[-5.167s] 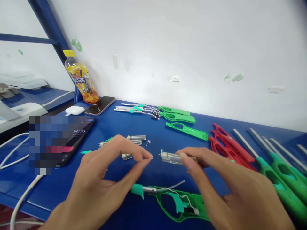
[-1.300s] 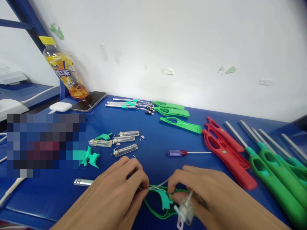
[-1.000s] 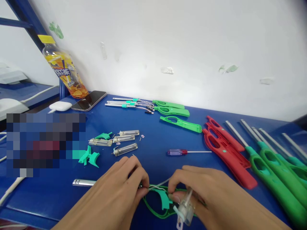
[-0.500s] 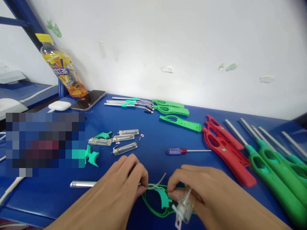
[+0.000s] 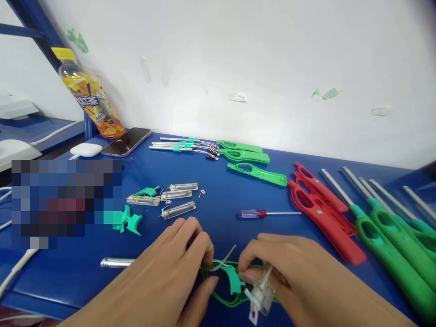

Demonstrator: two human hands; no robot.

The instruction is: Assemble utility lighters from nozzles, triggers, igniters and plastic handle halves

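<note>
Near the table's front edge lies an open green lighter shell [image 5: 223, 301], partly hidden by both hands. A teal trigger [image 5: 233, 279] sits in its finger opening, with thin white wires and a tube [image 5: 229, 255] above it. A metal lighter barrel [image 5: 117, 263] extends left from under my left hand [image 5: 192, 259]. That hand is at the shell's left end, thumb apart from the fingers, with no held thing showing. My right hand [image 5: 269, 259] is closed, thumb and forefinger beside the trigger. A clear lighter fuel tank [image 5: 261, 293] is tilted in its grip; the exact contact is hidden.
Several clear tanks [image 5: 179, 210] and teal triggers [image 5: 134, 224] lie to the left. Behind are wired metal barrels [image 5: 170, 147] and green shell halves [image 5: 257, 174]. A screwdriver [image 5: 252, 214], red shells [image 5: 327, 222] and green lighters [image 5: 384, 250] lie rightward. A bottle [image 5: 90, 100] stands by a phone [image 5: 126, 141].
My left thumb has parted from the forefinger and dropped toward the shell's near edge. My right hand and the tank have barely moved.
</note>
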